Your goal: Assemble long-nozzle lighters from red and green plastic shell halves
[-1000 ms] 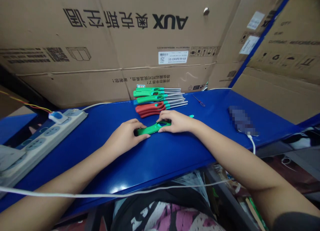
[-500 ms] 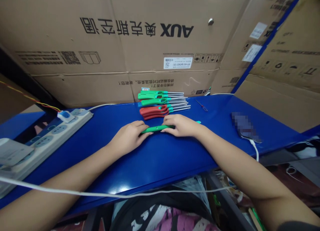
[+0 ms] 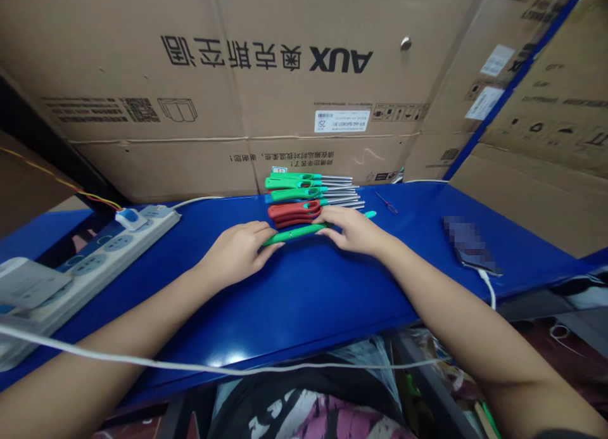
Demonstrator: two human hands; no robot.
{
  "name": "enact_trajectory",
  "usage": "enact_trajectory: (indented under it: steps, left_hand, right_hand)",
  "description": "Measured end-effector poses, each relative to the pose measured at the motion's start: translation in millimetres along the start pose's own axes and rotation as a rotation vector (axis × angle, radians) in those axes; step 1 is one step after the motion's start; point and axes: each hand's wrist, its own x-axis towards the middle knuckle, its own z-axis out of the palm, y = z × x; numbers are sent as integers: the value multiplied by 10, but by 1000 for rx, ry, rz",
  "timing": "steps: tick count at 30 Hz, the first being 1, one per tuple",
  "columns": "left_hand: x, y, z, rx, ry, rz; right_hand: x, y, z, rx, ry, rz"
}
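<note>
A green long-nosed gas lighter [image 3: 300,232] is held level between both hands, just above the blue table [image 3: 266,306]. My left hand [image 3: 237,252] is closed on its handle end. Fingers of my right hand [image 3: 354,230] pinch it farther along; its teal tip shows beyond that hand, and the middle is hidden. Right behind lie red lighters [image 3: 294,212] with metal barrels pointing right. Green lighters [image 3: 294,187] lie in a row behind those, one carrying a small label.
A white power strip [image 3: 97,261] with plugs stands at left. To the right lie a small screwdriver [image 3: 388,203] and a phone [image 3: 468,244] on a white cable. Cardboard [image 3: 266,97] walls the back; a white cord [image 3: 209,367] crosses in front.
The held lighter has tilted slightly, its tip end rising to the right. My right hand has moved a little up, close to the red lighters. Both hands keep their hold.
</note>
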Motion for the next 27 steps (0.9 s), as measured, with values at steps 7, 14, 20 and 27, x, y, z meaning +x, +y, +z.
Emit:
enact_trajectory:
  steps: [7, 14, 20, 27]
  left_hand:
    - [-32, 184, 95, -180, 24, -107]
    - [80, 213, 67, -1242, -324, -809]
    - [107, 125, 50, -1648, -539, -923]
    - [40, 267, 62, -854, -229, -511]
  right_hand:
    - [18, -172, 52, -28, -38, 5]
    - [56, -207, 36, -2, 47, -133]
    - [63, -223, 35, -38, 96, -246]
    - [48, -268, 52, -125, 111, -251]
